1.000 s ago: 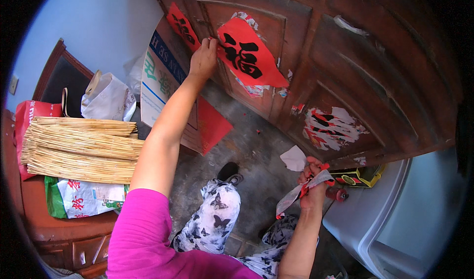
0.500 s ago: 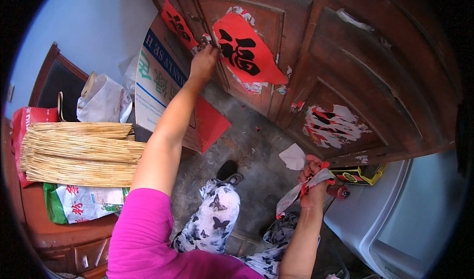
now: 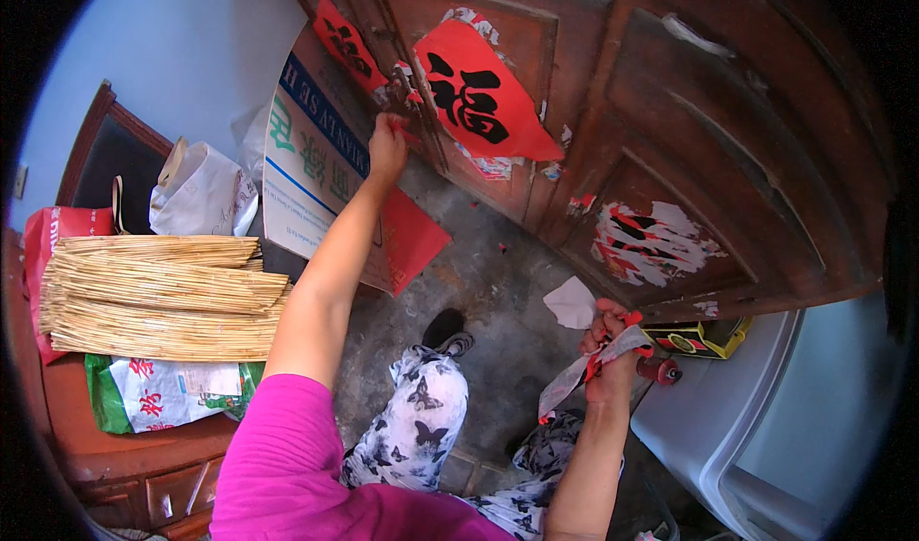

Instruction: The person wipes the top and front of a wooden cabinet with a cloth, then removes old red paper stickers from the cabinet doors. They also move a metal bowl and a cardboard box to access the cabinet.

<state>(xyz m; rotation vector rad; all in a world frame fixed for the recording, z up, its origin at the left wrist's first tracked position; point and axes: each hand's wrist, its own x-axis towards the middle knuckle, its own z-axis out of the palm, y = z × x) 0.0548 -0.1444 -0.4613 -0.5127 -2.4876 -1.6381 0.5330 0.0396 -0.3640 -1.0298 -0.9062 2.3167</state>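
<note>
My left hand [image 3: 387,154] is beside the edge of the dark brown wooden door, fingers pinched, with a small scrap of red paper [image 3: 406,133] at the tips. Just above it, a red paper with a black character [image 3: 486,101] sticks to a door panel, its backing torn into white shreds. Another red paper [image 3: 347,47] hangs to its left. My right hand [image 3: 613,342], lower right, is closed around torn strips of red and white paper [image 3: 572,384] that trail below the fingers. A pale piece of paper [image 3: 571,303] shows beside its fingertips.
White and red paper remnants [image 3: 653,242] cling to the lower door panel. At left, bundled dry stalks [image 3: 163,300] rest on a brown cabinet [image 3: 144,457]. A large printed carton [image 3: 311,182] leans by the door. A grey plastic chair [image 3: 704,417] stands at right.
My left hand has drawn down and slightly left from the door's edge, with a red scrap now showing at its fingertips. My right hand stays about where it was, still gripping the torn strips.
</note>
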